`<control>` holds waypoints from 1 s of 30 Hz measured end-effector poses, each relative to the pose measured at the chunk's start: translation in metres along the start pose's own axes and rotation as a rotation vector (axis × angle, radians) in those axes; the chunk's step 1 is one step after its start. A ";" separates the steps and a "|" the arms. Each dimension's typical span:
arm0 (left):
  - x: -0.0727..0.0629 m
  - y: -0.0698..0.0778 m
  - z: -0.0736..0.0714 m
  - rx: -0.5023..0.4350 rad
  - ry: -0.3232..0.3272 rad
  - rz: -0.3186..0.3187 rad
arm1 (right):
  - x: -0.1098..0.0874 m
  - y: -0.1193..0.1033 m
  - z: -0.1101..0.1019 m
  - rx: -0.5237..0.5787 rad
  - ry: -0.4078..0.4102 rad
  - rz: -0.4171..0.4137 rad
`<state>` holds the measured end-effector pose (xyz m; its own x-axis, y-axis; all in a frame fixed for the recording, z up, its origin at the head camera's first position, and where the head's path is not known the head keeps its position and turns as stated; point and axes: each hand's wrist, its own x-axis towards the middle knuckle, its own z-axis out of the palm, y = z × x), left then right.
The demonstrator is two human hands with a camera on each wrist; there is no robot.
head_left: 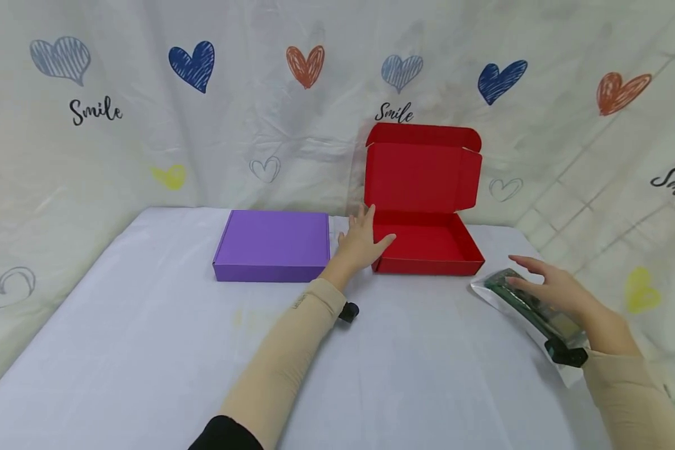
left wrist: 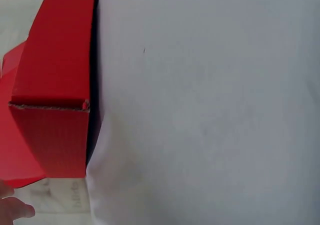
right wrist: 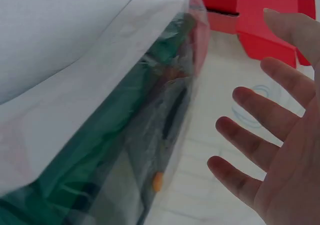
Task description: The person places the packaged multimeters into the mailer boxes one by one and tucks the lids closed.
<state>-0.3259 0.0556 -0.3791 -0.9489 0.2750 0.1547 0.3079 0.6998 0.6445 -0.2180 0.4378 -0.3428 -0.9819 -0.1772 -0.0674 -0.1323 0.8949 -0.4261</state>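
Observation:
A red cardboard box (head_left: pixel 427 240) stands on the white-covered table with its lid (head_left: pixel 422 175) raised. At its left side is my left hand (head_left: pixel 364 242), fingers spread; whether it touches the box I cannot tell. The left wrist view shows the red box (left wrist: pixel 52 50) from outside, with part of the left hand (left wrist: pixel 14 210) at the lower left corner. My right hand (head_left: pixel 559 294) is over a clear plastic bag (head_left: pixel 531 309) with green contents. In the right wrist view the right hand (right wrist: pixel 290 135) has spread fingers, apart from the bag (right wrist: pixel 120 130).
A closed purple box (head_left: pixel 275 244) lies left of the red one. Behind the table hangs a pale cloth (head_left: pixel 326 125) printed with hearts and the word Smile. A black wrist camera (head_left: pixel 349 312) shows under the left forearm.

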 end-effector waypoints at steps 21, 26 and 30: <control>0.008 -0.007 0.020 -0.030 -0.122 -0.134 | -0.005 0.023 0.007 -0.067 -0.058 -0.047; 0.009 -0.009 0.022 -0.072 -0.163 -0.135 | -0.006 0.030 0.013 -0.093 -0.088 -0.042; 0.009 -0.008 0.021 -0.046 -0.215 -0.136 | -0.012 0.031 0.017 -0.088 -0.130 0.017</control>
<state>-0.3355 0.0660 -0.3990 -0.9435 0.3174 -0.0954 0.1701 0.7107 0.6826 -0.2078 0.4607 -0.3709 -0.9588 -0.2085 -0.1928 -0.1331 0.9297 -0.3434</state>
